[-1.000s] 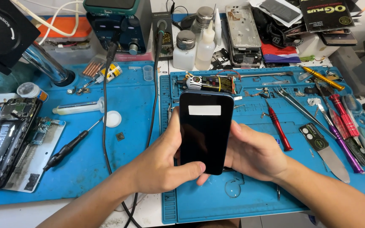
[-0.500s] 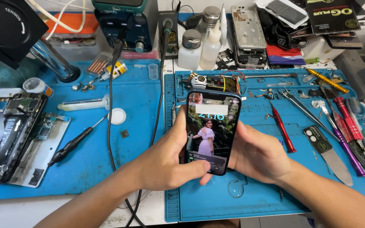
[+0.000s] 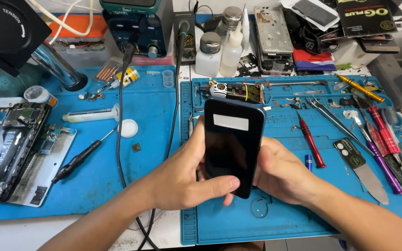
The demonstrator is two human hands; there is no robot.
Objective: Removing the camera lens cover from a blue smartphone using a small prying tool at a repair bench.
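Screen went dark again: half a second ago the phone (image 3: 232, 146) showed a lit picture, now it's black with one small white rectangular patch near the top, same as a second ago. Grip and position barely changed. Both hands clamped on the phone, held upright and slightly tilted above the blue work mat (image 3: 303, 218) on the tabletop, screen toward the camera. Left hand (image 3: 182, 174) wraps the left edge, thumb lying across the lower front glass. Right hand (image 3: 280, 174) cups the right edge and back, thumb against the side. Directly behind the phone's top edge lies a small circuit assembly with coloured wires (image 3: 236, 90). Right of the hands: red-handled screwdriver (image 3: 310, 142), a small blue pen-like tool (image 3: 308, 162), tweezers (image 3: 333, 121), more red and purple handled tools (image 3: 382, 139), a flat metal spatula (image 3: 366, 172). Left mat (image 3: 94, 186) carries a black screwdriver (image 3: 77, 160), a syringe (image 3: 91, 114), a white round cap (image 3: 129, 128), and a disassembled phone with exposed board (image 3: 12, 148). Black cable (image 3: 122, 139) runs down between the two mats. Bottles (image 3: 219, 51) and a soldering station (image 3: 136, 25) at the back.
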